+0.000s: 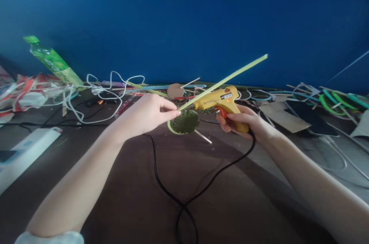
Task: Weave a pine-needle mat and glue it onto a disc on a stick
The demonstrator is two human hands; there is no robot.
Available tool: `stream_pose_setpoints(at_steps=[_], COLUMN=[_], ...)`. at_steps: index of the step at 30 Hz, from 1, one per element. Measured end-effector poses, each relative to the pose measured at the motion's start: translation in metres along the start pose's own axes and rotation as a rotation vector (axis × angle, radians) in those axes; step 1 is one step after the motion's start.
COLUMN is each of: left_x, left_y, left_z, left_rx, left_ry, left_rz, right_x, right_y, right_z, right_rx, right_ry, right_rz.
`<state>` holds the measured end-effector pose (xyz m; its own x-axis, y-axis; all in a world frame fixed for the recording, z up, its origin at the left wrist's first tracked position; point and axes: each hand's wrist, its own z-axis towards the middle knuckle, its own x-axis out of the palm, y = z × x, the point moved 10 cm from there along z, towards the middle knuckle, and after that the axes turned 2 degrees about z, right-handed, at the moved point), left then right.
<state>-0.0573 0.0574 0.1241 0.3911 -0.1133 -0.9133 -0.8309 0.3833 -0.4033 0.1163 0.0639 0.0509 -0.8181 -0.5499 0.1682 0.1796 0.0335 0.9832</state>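
Between thumb and fingers, my left hand (154, 113) pinches the lower end of a pale green strip (230, 78), which slants up to the right. My right hand (245, 123) is wrapped round the handle of a yellow glue gun (217, 99), a finger at its orange trigger. The gun's nozzle points left, close to the strip near my left fingertips; whether they touch is unclear. Just below hangs or lies a round dark green piece with a pale green rim (183, 132), partly behind my fingers. A thin stick (203, 136) shows beside it.
A green bottle (54, 59) leans at the back left by white cables (82, 121). A white power strip (27, 155) lies at the left. The gun's black cord (164, 188) loops across the table. Cardboard (285, 115), a dark phone-like slab (309, 119) and green loops are at the right.
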Motion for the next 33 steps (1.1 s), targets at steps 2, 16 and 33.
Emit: stream_pose_setpoints(at_steps=[2,16,33], left_x=[-0.0003,0.0003,0.0007], left_y=[-0.0003,-0.0015,0.0027], left_z=[0.0000,-0.0004,0.0002], left_rx=[0.003,0.004,-0.023], left_ry=[-0.004,0.006,0.022], left_rz=[0.024,0.024,0.030], right_x=[-0.0006,-0.0006,-0.0015], right_y=[0.0002,0.0072,0.0094], right_z=[-0.0001,-0.0007,-0.0023], right_rx=[0.001,-0.019,-0.017], right_ry=[-0.010,-0.025,-0.006], right_rz=[-0.020,-0.055,-0.030])
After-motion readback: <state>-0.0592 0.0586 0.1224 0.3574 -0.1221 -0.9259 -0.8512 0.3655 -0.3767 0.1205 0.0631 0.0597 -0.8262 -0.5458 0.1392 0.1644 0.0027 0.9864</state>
